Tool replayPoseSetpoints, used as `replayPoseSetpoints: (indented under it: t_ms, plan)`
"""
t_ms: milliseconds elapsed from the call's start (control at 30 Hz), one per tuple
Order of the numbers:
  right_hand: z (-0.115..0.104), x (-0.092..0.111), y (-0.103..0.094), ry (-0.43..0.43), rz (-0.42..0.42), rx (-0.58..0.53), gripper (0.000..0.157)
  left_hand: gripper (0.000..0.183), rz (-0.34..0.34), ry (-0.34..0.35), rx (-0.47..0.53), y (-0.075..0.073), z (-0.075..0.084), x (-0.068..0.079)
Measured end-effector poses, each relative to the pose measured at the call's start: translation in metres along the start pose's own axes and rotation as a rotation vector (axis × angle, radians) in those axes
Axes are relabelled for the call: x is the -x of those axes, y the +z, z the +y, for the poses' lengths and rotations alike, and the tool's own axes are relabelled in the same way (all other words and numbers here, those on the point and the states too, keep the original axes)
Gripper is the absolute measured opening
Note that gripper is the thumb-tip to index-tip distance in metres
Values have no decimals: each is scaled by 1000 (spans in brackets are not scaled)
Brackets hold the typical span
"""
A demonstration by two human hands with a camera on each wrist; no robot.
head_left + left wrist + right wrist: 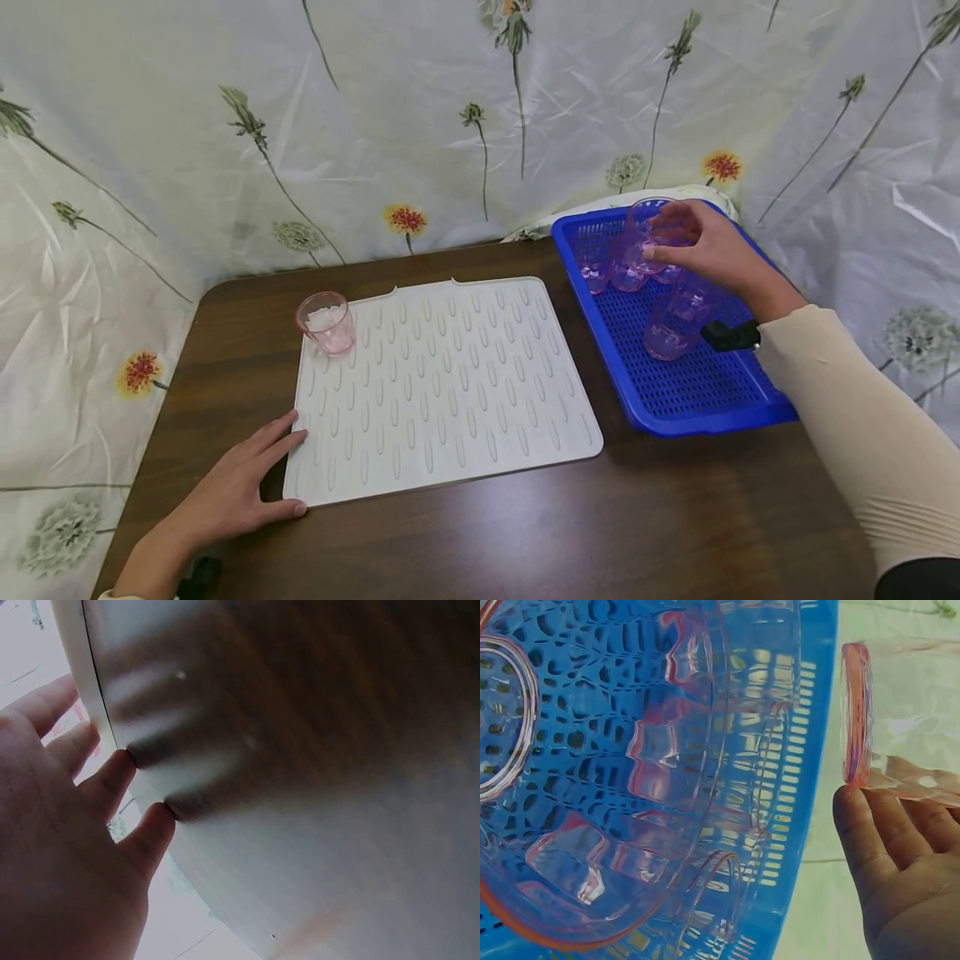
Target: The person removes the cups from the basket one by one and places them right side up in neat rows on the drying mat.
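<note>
My right hand (708, 250) grips a clear pink glass (639, 237) by its side, over the far part of the blue basket (617, 367). In the right wrist view that held glass (911, 705) lies sideways along the fingers, beyond the basket rim. Several more pink glasses (666, 340) are inside the basket. My left hand (225, 487) rests with spread fingers at the near left corner of a white ridged mat (442, 392). In the left wrist view the fingertips (161, 817) touch the surface. One pink glass (336, 336) stands at the mat's far left corner.
The mat and basket are on a dark brown wooden table (480, 542). Floral cloth (420, 125) hangs behind and along both sides, and a bunched fold of it lies behind the basket.
</note>
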State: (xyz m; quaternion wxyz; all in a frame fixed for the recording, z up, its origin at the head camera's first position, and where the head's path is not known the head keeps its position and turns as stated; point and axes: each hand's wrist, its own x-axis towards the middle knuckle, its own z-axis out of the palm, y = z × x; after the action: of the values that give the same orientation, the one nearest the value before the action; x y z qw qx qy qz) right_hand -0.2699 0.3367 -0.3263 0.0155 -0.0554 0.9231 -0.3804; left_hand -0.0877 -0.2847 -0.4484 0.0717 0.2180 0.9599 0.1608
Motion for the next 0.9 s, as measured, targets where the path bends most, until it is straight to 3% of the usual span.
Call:
replayPoseSetpoints:
  t_ms: [233,567,900]
  plan:
    - [-6,-5,-3,9,-2,12,86,89,12,19,4,0,-1,0]
    - [-34,-32,-20,-2,21,61,88,89,27,24,13,-1,0,0]
    - [-69,-61,-2,34,60,10,89,91,-13,-12,33,-3,1,0]
